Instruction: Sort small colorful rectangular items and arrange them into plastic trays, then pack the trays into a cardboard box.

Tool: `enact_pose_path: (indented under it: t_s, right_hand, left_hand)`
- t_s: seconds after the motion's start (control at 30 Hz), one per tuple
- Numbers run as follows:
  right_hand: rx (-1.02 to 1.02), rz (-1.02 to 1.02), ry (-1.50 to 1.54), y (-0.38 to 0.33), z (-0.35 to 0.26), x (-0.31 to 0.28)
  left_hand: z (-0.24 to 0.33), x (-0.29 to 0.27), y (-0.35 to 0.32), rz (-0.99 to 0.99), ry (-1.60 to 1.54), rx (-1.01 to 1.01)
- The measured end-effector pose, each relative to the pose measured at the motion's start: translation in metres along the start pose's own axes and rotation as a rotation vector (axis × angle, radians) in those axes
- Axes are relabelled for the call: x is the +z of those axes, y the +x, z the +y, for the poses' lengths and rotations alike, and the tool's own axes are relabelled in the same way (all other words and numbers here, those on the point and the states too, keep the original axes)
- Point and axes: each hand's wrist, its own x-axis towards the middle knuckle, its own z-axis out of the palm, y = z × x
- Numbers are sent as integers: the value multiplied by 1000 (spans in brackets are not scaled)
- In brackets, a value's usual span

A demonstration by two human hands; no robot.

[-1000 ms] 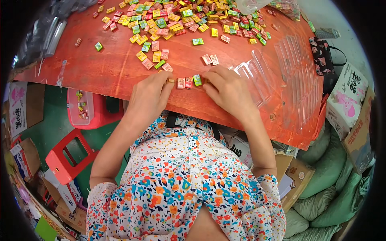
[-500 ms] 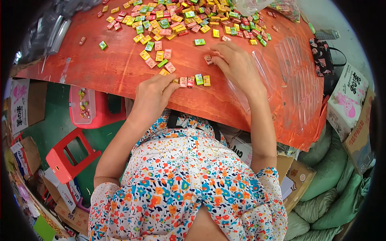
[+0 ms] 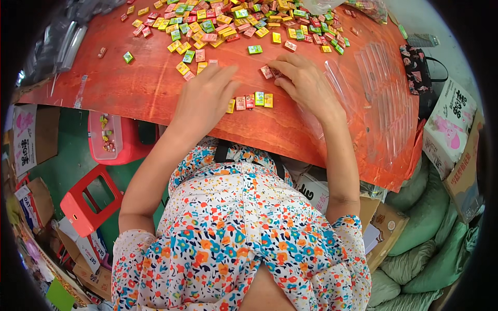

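Observation:
A short row of small candy-like boxes lies near the front table edge: a pink box [image 3: 240, 103], a red box [image 3: 250, 100], a green box [image 3: 259, 98] and yellow ones at both ends, one a yellow box [image 3: 268, 100]. My left hand [image 3: 203, 98] hovers just left of the row, fingers stretched and slightly blurred, nothing visible in them; it hides some loose boxes. Farther right, my right hand [image 3: 303, 83] has its thumb and forefinger closed about a small pinkish-red box [image 3: 276, 73], partly covered by the fingers. Another pink box [image 3: 266, 72] touches it on the left.
A large heap of mixed small boxes [image 3: 223, 26] covers the far middle of the red table [image 3: 155, 93]. Clear plastic trays [image 3: 386, 98] lie at right. Left of the table stand a red stool [image 3: 91, 199] and a clear tub [image 3: 106, 137] holding a few boxes.
My left hand has lifted off the row's left end, its fingers spreading. A second pinkish box now shows at my right fingertips, where one was visible before.

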Motion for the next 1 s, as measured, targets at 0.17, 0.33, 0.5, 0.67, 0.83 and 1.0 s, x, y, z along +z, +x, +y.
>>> enact_pose_path:
  t_s: [0.17, 0.33, 0.5, 0.67, 0.83, 1.0]
  right_hand:
    - [3, 2, -110, -10, -7, -7]
    - [-25, 46, -55, -39, -26, -15]
    - [-45, 20, -151, -43, -31, -6]
    - [-75, 3, -157, -40, -28, -2]
    - [-101, 17, -85, -37, -24, -1]
    - [-139, -24, -97, -34, -19, -5]
  left_hand:
    - [2, 46, 47, -35, 217, 289]
    - [-1, 44, 52, -76, 225, 337]
    - [3, -4, 16, -69, 150, 299]
    - [-1, -30, -21, -142, 184, 182]
    - [-2, -26, -31, -146, 139, 143]
    - [2, -20, -35, -144, 112, 151]
